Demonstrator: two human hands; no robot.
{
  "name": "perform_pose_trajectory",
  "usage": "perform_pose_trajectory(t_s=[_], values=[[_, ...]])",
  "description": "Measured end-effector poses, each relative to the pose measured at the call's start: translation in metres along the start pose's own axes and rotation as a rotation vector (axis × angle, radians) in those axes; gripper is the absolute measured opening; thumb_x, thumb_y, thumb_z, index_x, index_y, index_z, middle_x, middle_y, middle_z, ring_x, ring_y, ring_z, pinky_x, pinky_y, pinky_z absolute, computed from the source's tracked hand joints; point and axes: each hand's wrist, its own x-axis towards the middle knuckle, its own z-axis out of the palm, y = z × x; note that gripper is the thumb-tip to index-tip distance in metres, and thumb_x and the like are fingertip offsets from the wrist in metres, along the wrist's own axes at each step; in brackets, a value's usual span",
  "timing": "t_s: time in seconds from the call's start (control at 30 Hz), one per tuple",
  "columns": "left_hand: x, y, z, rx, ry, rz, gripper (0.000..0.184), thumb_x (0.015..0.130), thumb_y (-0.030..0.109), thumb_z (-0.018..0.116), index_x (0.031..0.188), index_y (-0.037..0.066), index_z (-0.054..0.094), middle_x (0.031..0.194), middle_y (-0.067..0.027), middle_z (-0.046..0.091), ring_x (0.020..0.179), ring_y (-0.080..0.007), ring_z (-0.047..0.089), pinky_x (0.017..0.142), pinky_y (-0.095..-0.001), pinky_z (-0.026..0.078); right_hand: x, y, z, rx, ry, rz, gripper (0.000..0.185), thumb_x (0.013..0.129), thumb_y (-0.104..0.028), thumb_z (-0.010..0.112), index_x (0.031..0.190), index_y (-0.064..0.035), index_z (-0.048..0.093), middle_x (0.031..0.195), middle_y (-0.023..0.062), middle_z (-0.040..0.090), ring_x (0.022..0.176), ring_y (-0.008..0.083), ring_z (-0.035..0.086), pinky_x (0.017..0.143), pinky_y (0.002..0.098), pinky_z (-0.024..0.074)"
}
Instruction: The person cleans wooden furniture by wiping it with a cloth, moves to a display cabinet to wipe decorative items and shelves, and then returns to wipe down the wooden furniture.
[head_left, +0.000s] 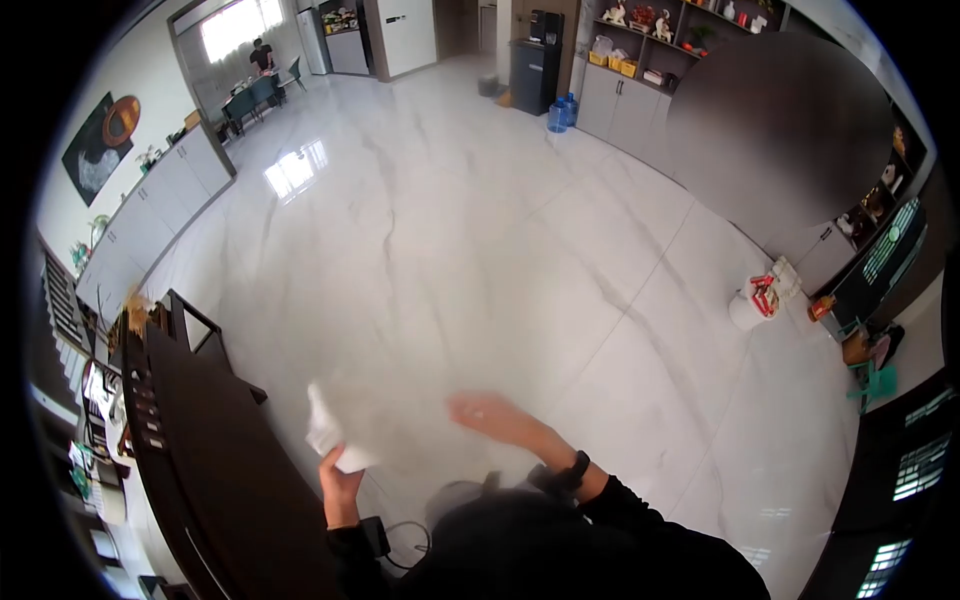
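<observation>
Clearly, from my remote view, my left hand (341, 488) grasps the lower end of a white cloth (324, 428); its long axis points away from me, slightly left, near the dark wooden table's (205, 430) right edge. My right hand (485, 413), apart from the cloth, is too blurred to tell whether it's open. Far right, a white bucket (742, 313) holds red packaging (765, 294).

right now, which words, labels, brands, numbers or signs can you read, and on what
No text can be read.
Red things in the white bucket: too small and blurred.
Blue water jugs: no readable label.
Black water dispenser: any marking is too small.
</observation>
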Motion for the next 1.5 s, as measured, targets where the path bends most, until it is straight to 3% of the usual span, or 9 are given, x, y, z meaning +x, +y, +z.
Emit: perform_pose_trajectory(t_s=[0.17,0.27,0.5,0.6,0.7,0.83,1.03,1.23,1.5], values=[[0.157,-0.044,0.079,0.360,-0.048,-0.342,0.047,0.084,0.014,0.065,0.127,-0.002,0.056,0.126,-0.0152,0.061,0.122,-0.0310,0.055,0.104,-0.0494,0.043,0.055,0.079,-0.062,0.025,0.156,0.126,0.045,0.095,-0.038,0.062,0.123,-0.0029,0.059,0.111,0.0192,0.068,0.105,0.0307,0.065,0.090,0.0381,0.0498],[0.236,-0.122,0.106,0.583,-0.518,-0.464,0.028,0.095,0.013,0.053,0.119,0.004,0.064,0.117,-0.0091,0.062,0.122,-0.0203,0.053,0.105,-0.0350,0.040,0.067,0.114,-0.125,0.051,0.118,0.336,0.049,0.097,-0.037,0.060,0.130,-0.0010,0.054,0.121,0.0213,0.064,0.113,0.0328,0.062,0.093,0.0406,0.0489],[0.404,-0.243,0.293,1.182,-1.202,-0.434,0.035,0.095,0.020,0.063,0.122,-0.001,0.060,0.120,-0.0104,0.062,0.118,-0.0202,0.055,0.101,-0.0358,0.044,0.109,0.213,-0.306,0.432,0.272,0.365,0.064,0.097,-0.030,0.058,0.147,0.0031,0.034,0.148,0.0174,0.044,0.138,0.0275,0.040,0.111,0.0373,0.0359],[0.430,-0.246,0.428,1.104,-1.187,-0.232,0.054,0.087,0.015,0.070,0.135,-0.001,0.052,0.132,-0.0125,0.058,0.119,-0.0204,0.053,0.102,-0.0353,0.043,0.141,0.218,-0.396,0.531,0.294,0.258,0.065,0.091,-0.023,0.066,0.144,0.0027,0.039,0.141,0.0150,0.049,0.130,0.0256,0.047,0.107,0.0375,0.0400],[0.495,-0.278,0.496,1.090,-1.098,-0.358,0.044,0.092,0.018,0.066,0.131,0.001,0.056,0.129,-0.0107,0.060,0.118,-0.0213,0.055,0.100,-0.0365,0.045,0.179,0.209,-0.481,0.585,0.274,0.290,0.067,0.082,-0.017,0.074,0.139,0.0033,0.045,0.129,0.0107,0.058,0.115,0.0231,0.056,0.097,0.0358,0.0471],[0.590,-0.306,0.539,1.083,-1.025,-0.347,0.043,0.092,0.019,0.065,0.131,0.001,0.056,0.128,-0.0104,0.061,0.117,-0.0214,0.055,0.099,-0.0365,0.046,0.262,0.243,-0.570,0.144,0.079,0.222,0.049,0.081,-0.036,0.074,0.105,0.0057,0.068,0.101,0.0177,0.069,0.099,0.0247,0.065,0.087,0.0365,0.0502],[0.710,-0.351,0.575,1.028,-0.886,-0.394,0.042,0.093,0.020,0.064,0.131,0.002,0.057,0.128,-0.0100,0.061,0.117,-0.0215,0.056,0.099,-0.0364,0.046,0.335,0.258,-0.678,-0.277,0.065,0.257,0.028,0.082,-0.030,0.069,0.092,-0.0044,0.076,0.078,0.0187,0.069,0.068,0.0325,0.065,0.068,0.0407,0.0507],[0.847,-0.424,0.652,0.987,-0.876,-0.432,0.042,0.094,0.022,0.063,0.130,0.002,0.057,0.127,-0.0095,0.061,0.117,-0.0216,0.056,0.098,-0.0363,0.047,0.395,0.330,-0.822,-0.304,-0.019,0.294,0.030,0.083,-0.028,0.068,0.094,-0.0005,0.074,0.079,0.0196,0.070,0.070,0.0332,0.066,0.068,0.0418,0.0518],[1.090,-0.516,0.829,1.022,-0.967,-0.334,0.041,0.095,0.024,0.061,0.130,0.003,0.057,0.126,-0.0090,0.061,0.116,-0.0217,0.057,0.097,-0.0362,0.047,0.512,0.379,-1.094,-0.253,0.278,0.195,0.031,0.080,-0.030,0.075,0.092,-0.0014,0.070,0.087,0.0171,0.068,0.083,0.0347,0.066,0.074,0.0414,0.0509]])
